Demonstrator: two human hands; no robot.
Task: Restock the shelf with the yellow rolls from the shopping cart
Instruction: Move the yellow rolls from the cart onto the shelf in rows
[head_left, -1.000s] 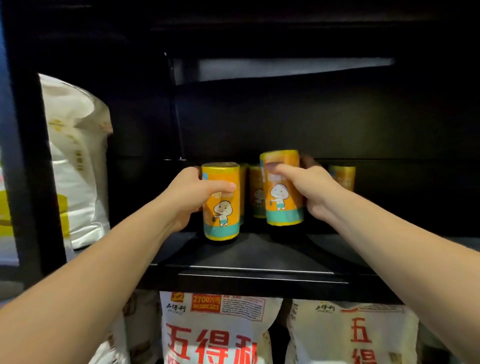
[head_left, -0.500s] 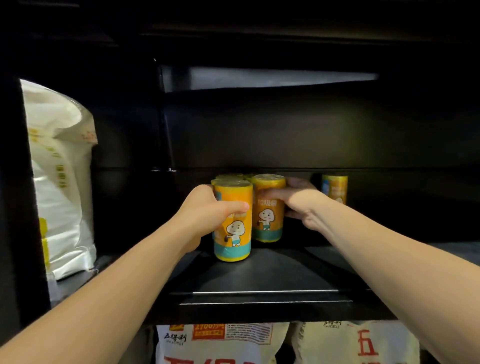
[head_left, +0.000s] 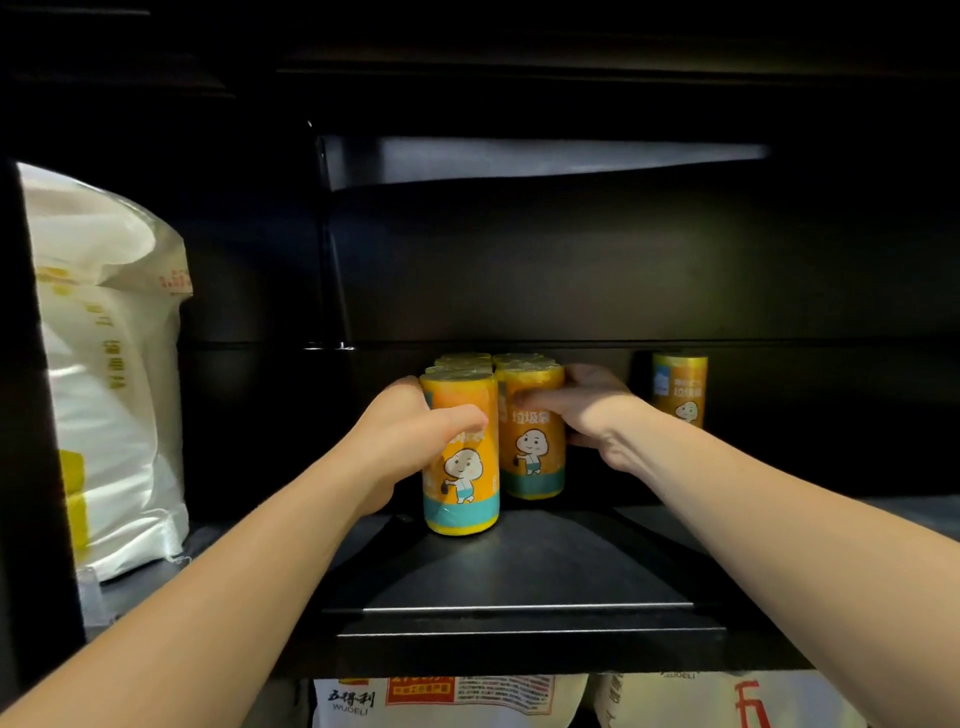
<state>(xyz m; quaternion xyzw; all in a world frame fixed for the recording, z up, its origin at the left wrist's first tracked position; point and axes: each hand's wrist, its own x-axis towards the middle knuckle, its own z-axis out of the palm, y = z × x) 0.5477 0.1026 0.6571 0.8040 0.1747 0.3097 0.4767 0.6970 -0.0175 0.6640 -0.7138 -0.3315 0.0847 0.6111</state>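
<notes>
Rolls: likely light, slippery; grip mid-body. Left hand clasps front roll; right hand clasps neighbour at 2 o'clock.

white sack: upright, far left | printed sacks: two, side by side, bottom edge

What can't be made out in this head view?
Head view:
- Back rolls: only tops show, the front rolls hide the count.
- Lone roll: base hidden by the right forearm.
- Right hand: fingertips hidden behind its roll.
- Lower bags: cut off by the bottom edge.
- Shopping cart: out of frame.
</notes>
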